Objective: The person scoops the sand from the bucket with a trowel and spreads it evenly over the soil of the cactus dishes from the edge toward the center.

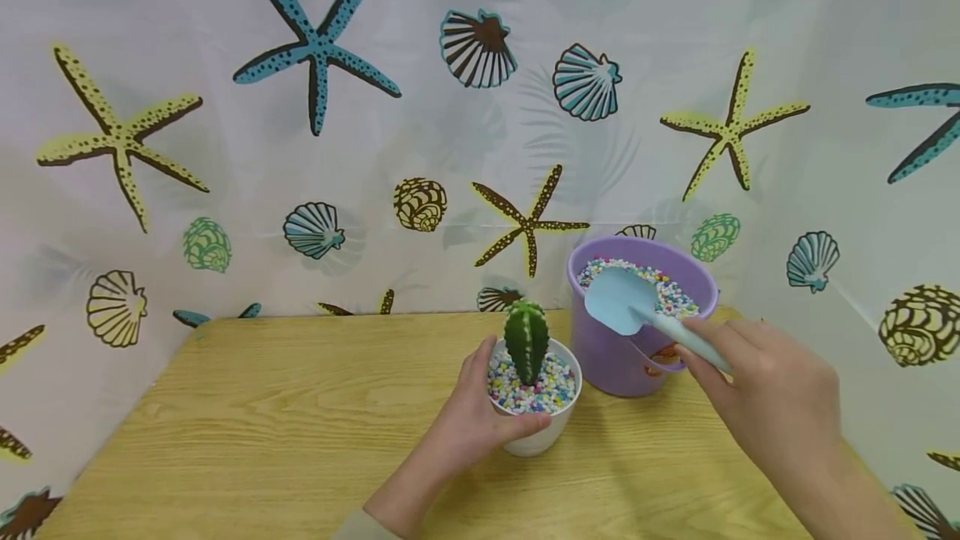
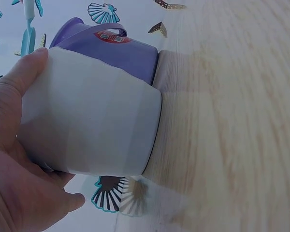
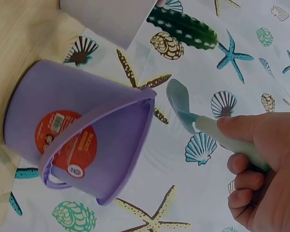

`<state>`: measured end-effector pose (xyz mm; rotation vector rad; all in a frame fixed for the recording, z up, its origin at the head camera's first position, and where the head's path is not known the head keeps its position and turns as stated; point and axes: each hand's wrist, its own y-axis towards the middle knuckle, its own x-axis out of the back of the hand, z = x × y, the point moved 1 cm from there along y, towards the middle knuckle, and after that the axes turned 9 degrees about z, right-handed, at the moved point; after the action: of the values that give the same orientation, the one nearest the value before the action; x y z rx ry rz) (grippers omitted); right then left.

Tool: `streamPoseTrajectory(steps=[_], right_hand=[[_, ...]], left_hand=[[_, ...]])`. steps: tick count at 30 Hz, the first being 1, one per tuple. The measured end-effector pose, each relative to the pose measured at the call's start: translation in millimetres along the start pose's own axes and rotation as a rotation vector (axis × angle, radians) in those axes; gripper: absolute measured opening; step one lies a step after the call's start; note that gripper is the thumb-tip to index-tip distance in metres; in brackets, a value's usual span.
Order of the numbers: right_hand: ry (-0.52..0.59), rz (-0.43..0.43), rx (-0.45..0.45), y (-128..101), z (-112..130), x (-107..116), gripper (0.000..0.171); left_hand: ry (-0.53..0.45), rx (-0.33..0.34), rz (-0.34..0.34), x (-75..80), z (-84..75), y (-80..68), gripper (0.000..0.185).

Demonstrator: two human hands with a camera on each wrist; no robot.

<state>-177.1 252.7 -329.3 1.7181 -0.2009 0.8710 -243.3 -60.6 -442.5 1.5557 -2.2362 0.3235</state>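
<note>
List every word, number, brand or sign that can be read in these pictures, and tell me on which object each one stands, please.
Round red sticker on the purple plastic bucket: it carries a white barcode patch and small light print, all too small and blurred to read.
White ceramic pot, light blue plastic scoop, wooden table and the curtain printed with starfish and shells: no text, only pictures.
Nothing legible in any view.

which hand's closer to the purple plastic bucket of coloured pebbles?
Right. The right hand holds the light blue plastic scoop over the purple plastic bucket, beside its rim. The left hand grips the white ceramic cactus pot, left of the bucket.
</note>
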Motion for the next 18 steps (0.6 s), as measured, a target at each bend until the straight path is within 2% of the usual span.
streamPoseTrajectory(steps=[4, 9, 18], right_hand=[[-0.005, 0.042, -0.029, 5, -10, 5, 0.035], [0.012, 0.099, -0.082, 9, -19, 7, 0.036], [0.02, 0.148, -0.136, 18, -35, 8, 0.029]], left_hand=[[0.005, -0.01, 0.006, 0.4, 1.0, 0.5, 0.135], [0.006, -0.013, 0.012, 0.9, 1.3, 0.9, 0.134], [-0.002, -0.029, 0.015, 2.3, -0.3, 0.9, 0.132]])
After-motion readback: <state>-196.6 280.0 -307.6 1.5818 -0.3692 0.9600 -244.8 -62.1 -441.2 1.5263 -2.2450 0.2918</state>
